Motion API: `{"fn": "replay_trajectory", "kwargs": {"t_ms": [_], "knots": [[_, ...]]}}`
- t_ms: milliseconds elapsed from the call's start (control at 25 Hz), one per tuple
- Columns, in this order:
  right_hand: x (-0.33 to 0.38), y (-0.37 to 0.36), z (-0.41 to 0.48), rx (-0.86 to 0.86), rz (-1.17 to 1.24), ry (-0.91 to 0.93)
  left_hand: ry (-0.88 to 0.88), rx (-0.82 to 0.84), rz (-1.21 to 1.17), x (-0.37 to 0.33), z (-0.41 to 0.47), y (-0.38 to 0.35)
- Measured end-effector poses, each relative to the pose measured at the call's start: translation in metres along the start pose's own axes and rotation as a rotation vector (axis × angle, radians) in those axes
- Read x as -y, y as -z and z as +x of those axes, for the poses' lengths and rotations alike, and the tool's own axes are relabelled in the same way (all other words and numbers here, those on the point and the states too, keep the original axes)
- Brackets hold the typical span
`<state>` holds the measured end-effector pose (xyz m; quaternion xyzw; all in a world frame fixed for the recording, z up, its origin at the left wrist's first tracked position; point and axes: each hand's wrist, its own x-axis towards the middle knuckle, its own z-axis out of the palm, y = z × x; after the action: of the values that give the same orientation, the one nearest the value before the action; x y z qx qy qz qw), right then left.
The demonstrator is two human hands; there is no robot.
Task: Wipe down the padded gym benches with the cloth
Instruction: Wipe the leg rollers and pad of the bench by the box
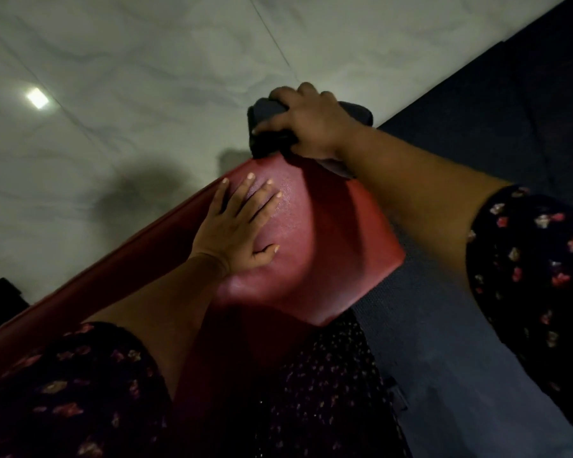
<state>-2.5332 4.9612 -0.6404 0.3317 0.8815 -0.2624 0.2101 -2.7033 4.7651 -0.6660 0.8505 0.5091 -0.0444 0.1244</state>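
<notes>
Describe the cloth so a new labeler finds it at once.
Find the red padded bench running diagonally across the frame. At its far end, the right hand grips a bunched dark cloth against the edge. It is the only dark, crumpled thing on the red pad; the left hand, nearer, lies flat and bare.

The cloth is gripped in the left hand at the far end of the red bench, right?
No, head view: the right hand grips the cloth at the far end of the red bench; the left hand lies flat on it.
</notes>
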Motion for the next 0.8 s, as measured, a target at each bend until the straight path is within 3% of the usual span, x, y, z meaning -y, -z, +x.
{"fn": "replay_trajectory", "kwargs": {"t_ms": [160, 200, 320, 400, 440, 600, 640, 800], "knots": [[-0.008, 0.009, 0.011, 0.080, 0.013, -0.424, -0.016, -0.044, -0.059, -0.001, 0.001, 0.001], [0.005, 0.009, 0.015, 0.079, -0.050, -0.422, -0.014, -0.039, -0.059, -0.001, 0.001, 0.001], [0.040, 0.002, 0.010, 0.014, -0.087, -0.032, -0.019, -0.033, -0.049, -0.001, 0.000, 0.000], [0.023, 0.000, -0.002, 0.009, -0.061, 0.092, -0.013, -0.015, -0.037, -0.001, 0.000, 0.000], [0.006, 0.000, -0.004, 0.001, -0.050, 0.032, -0.007, -0.006, -0.028, -0.001, 0.000, 0.000], [-0.048, -0.006, -0.012, 0.077, -0.094, -0.541, -0.008, 0.006, -0.030, 0.000, 0.000, 0.000], [-0.051, -0.009, -0.014, 0.098, -0.072, -0.607, -0.007, 0.003, -0.038, 0.000, 0.000, 0.000], [-0.056, -0.030, -0.035, -0.019, 0.324, -0.494, -0.007, -0.007, -0.044, 0.000, 0.000, -0.001]]}}
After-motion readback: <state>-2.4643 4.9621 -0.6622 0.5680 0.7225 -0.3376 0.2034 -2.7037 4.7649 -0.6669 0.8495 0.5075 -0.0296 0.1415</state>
